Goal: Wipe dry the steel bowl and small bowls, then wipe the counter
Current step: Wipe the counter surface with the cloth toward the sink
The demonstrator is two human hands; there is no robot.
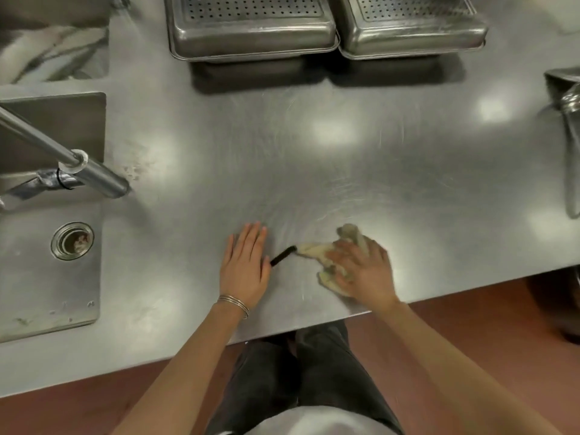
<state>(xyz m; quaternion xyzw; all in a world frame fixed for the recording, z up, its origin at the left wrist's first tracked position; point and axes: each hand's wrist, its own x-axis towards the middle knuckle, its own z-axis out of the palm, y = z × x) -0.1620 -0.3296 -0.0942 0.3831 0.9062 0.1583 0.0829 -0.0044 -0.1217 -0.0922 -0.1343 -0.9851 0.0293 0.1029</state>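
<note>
We find the right hand, fingers spread, pressing the cloth near the table's front edge. The left hand lies flat, and the table extends beyond.

My right hand is blurred and hides much of the crumpled beige cloth. A shiny steel vessel is cut off at the right edge.

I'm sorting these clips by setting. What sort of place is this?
Probably a commercial kitchen or its dishwashing area: a broad stainless steel counter with a built-in sink, a long faucet over it, and two perforated steel pans at the back.
</note>
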